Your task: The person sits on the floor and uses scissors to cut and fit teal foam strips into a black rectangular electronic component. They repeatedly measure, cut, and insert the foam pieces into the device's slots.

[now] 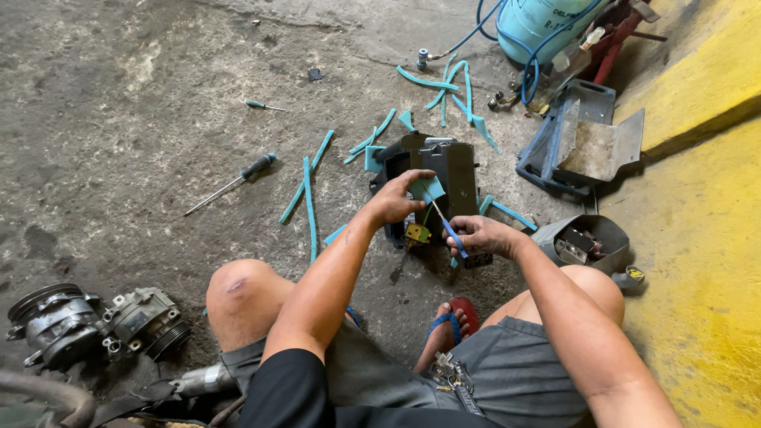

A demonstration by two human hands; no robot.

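A black plastic housing (453,176) stands on the concrete floor in front of me. My left hand (394,200) grips a piece of teal foam (426,189) stuck on the housing's near face. My right hand (479,235) holds a blue-handled tool (453,231) whose thin shaft points up toward the foam. A small yellow part (417,233) sits low on the housing between both hands.
Several teal foam strips (307,190) lie scattered around. Two screwdrivers (234,181) lie to the left. A compressor (95,323) rests at lower left. A blue gas cylinder (539,20) with hoses, a grey metal tray (583,139) and a black housing (587,239) sit right, beside a yellow floor area (697,238).
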